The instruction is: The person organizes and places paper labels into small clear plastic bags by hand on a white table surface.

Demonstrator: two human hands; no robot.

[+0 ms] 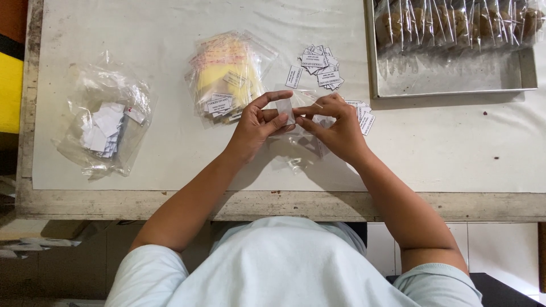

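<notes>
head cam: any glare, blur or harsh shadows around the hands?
Head view: even, soft light; faint shadows under the left hand and right hand. Mild sheen on the plastic bags and metal tray. Hands sharp, no motion blur; the small label between the fingers stays readable.

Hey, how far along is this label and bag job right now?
Done: wrapped cookies already fill the back of the tray. In hand: the left hand and right hand pinch one small label over a clear bag. Left: loose labels and the bag stack remain.
</notes>
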